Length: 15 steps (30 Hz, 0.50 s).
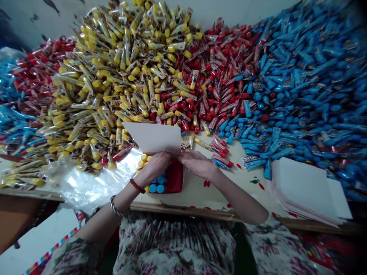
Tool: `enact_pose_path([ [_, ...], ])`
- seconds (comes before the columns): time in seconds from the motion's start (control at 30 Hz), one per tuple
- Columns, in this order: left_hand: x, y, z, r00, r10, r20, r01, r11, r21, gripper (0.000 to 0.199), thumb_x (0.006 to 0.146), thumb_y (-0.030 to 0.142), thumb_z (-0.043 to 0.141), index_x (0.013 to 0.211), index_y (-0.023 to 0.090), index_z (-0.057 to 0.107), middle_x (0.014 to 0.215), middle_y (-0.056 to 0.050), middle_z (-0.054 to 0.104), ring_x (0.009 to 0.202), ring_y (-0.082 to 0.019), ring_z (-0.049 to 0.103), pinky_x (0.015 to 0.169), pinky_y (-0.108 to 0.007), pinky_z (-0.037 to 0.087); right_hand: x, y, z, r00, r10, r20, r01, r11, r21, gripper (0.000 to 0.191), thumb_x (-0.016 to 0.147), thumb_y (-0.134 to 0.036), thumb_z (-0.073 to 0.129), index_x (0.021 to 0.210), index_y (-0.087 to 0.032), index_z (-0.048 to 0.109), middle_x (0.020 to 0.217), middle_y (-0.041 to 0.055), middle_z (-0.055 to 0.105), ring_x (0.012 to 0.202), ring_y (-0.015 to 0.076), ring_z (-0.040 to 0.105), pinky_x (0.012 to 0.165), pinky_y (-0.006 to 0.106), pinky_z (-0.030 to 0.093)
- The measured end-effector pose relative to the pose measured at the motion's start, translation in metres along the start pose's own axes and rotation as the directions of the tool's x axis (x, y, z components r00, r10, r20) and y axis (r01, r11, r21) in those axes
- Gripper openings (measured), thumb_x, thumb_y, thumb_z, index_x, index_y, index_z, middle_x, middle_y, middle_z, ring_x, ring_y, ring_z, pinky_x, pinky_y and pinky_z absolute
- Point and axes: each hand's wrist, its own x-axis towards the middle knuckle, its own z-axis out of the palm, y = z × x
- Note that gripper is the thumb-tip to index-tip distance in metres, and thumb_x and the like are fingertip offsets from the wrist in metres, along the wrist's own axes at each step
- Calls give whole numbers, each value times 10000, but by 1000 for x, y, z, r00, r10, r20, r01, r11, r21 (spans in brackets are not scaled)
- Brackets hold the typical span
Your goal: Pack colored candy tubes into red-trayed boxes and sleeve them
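The step in hand looks like working the white card [156, 136] along its lower edge; it stands tilted towards twelve o'clock, above the blue caps [157, 184] and red box [174, 177]; the right hand [197, 164] seems pinched narrow on its five-o'clock corner; the left hand [158, 163] curls alongside, fingertips hidden — I cannot tell its grip; the next move calls for steady, matched pressure.

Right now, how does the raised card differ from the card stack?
The raised card tilts up, with the left hand and right hand at its lower edge; the card stack lies flat on the table. The raised card shows as one sheet, the card stack as many layers. Both look pale and plain.
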Motion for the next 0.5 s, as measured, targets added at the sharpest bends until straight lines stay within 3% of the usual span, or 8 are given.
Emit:
enact_pose_path([
  [0.2,13,10,-1,998,-48,51,48,999,5,231,893,177,429,870,103,647,900,-130,668,848,-217,630,776,-301,474,12,-2,-10,999,2,55,-1,1000,-6,294,818,-20,470,1006,-113,676,973,133,690,928,212,656,775,263,497],
  [0.33,10,18,-3,997,-73,38,73,997,0,227,882,152,415,897,99,635,970,-154,646,913,-237,618,808,-324,476,28,-8,-8,996,35,87,-33,999,-15,304,868,-46,410,971,-90,693,933,162,698,885,240,670,765,317,506],
  [0.43,-7,14,-10,993,-89,-78,77,987,-139,213,864,190,462,1020,120,588,1022,-129,608,933,-220,597,850,-343,471,32,-11,1,993,91,72,-93,995,31,321,888,-55,386,1007,-99,681,938,162,700,887,248,668,765,345,505],
  [0.5,-24,8,-20,972,-129,-195,57,939,-339,253,835,178,481,1079,137,531,1012,-94,584,917,-187,579,849,-332,476,26,-11,11,993,95,66,-98,994,51,322,905,-73,382,1068,-129,654,968,139,697,904,233,661,777,338,501],
])
